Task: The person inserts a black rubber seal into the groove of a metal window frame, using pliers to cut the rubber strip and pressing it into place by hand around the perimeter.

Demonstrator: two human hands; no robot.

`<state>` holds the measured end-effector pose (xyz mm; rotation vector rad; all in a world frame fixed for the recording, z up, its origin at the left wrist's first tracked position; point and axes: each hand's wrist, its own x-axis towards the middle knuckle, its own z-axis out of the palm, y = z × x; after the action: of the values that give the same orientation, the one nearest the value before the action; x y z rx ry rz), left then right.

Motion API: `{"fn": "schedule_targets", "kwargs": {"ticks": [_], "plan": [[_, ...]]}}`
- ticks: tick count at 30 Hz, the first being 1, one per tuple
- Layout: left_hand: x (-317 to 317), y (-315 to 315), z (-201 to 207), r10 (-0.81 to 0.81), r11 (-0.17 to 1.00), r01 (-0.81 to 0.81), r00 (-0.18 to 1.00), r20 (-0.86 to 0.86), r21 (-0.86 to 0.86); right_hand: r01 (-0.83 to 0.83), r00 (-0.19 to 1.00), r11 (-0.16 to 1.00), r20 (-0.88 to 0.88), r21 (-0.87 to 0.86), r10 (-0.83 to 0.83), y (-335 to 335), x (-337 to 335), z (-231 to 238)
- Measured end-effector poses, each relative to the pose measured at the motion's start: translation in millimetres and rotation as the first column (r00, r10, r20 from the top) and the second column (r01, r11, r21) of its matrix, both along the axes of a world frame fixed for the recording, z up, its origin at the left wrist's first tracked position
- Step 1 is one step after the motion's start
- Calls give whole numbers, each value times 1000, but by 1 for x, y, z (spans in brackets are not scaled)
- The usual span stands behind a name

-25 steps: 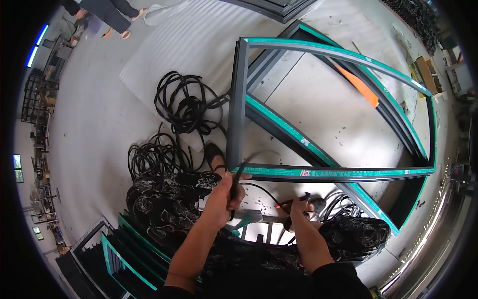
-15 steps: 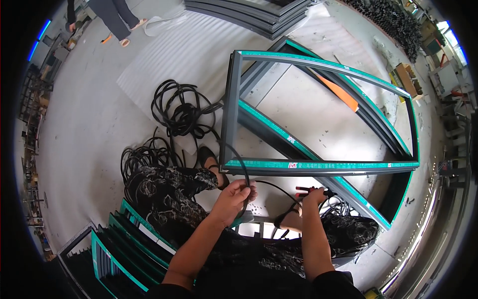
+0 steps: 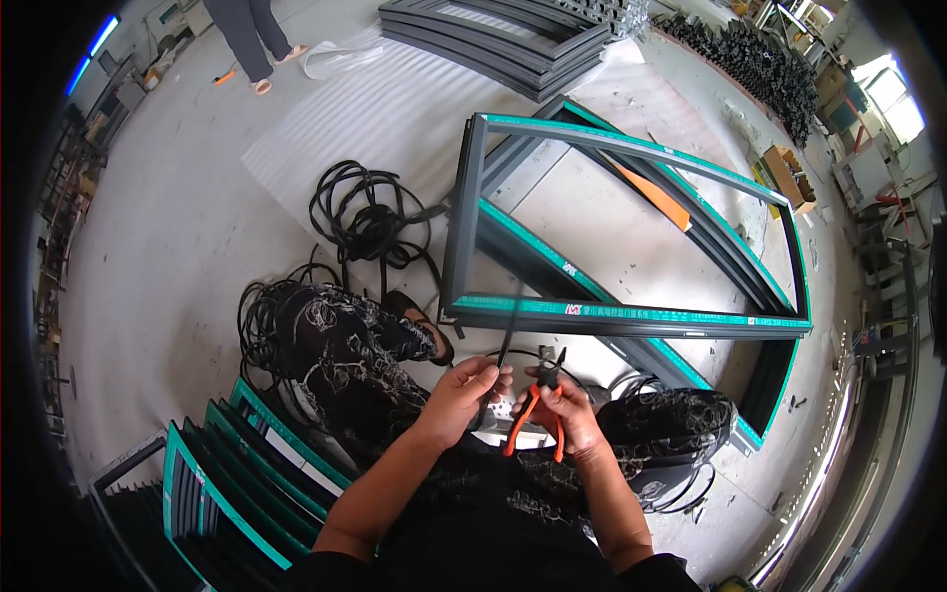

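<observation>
my left hand [image 3: 462, 400] is nearly closed, thumb and fingers pinching a thin black strip [image 3: 508, 341] that sticks out beyond my fingertips. just beside it, my right hand [image 3: 572, 412] is curled around the pliers [image 3: 548, 379] near their joint, the orange handles [image 3: 520, 425] spread apart and pointing back toward me. beyond both hands, a green-edged dark frame [image 3: 631, 315] lies across another frame [image 3: 592, 284]; beyond my left hand, farther left, is a tangled black coil [image 3: 375, 222].
</observation>
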<state>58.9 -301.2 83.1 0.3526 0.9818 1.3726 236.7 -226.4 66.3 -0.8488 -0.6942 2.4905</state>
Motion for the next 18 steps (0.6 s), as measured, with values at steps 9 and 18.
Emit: {"fn": "schedule_targets", "kwargs": {"ticks": [9,18], "plan": [[-3,-14,19,39,991,-37,999,11,-126,-252,962,967,-112,-19,249,-17,-3,24],[-14,-23,12,182,974,-216,920,-347,-63,-684,723,367,656,631,220,-65,-8,30]]}}
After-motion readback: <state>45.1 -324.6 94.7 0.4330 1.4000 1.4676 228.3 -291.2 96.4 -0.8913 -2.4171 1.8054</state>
